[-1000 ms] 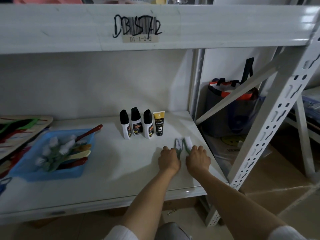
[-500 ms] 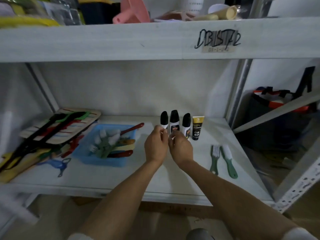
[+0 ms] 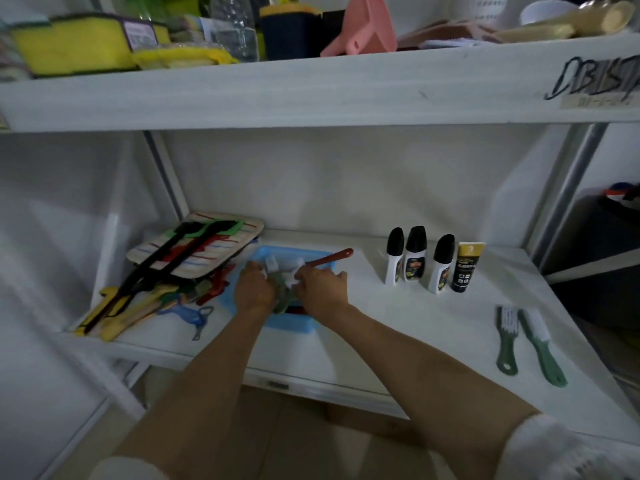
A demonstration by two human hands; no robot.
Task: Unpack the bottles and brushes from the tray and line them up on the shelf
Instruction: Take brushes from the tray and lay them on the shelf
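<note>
A blue tray [image 3: 294,325] sits mid-shelf with several brushes in it; a red-handled brush [image 3: 329,258] sticks out over its far rim. Both hands are inside the tray. My left hand [image 3: 254,291] curls round a white-bristled brush [image 3: 272,264]. My right hand [image 3: 322,289] grips another white-bristled brush [image 3: 298,266]. Green handles [image 3: 282,299] show between the hands. Three white bottles with black caps [image 3: 415,259] and a black-and-gold tube [image 3: 465,266] stand in a row at the back right. Two green brushes [image 3: 526,341] lie side by side at the front right.
At the left of the shelf [image 3: 398,323] a striped board [image 3: 197,247] lies on a pile of long-handled tools, with a blue peeler [image 3: 188,315] in front. The shelf above holds yellow sponges [image 3: 79,39], a pink item and more. A dark bag [image 3: 620,202] stands beyond the right upright.
Both hands let go of the two green brushes at the front right, passed the bottles and moved left into the blue tray, where each now grips a brush. The view swung left.
</note>
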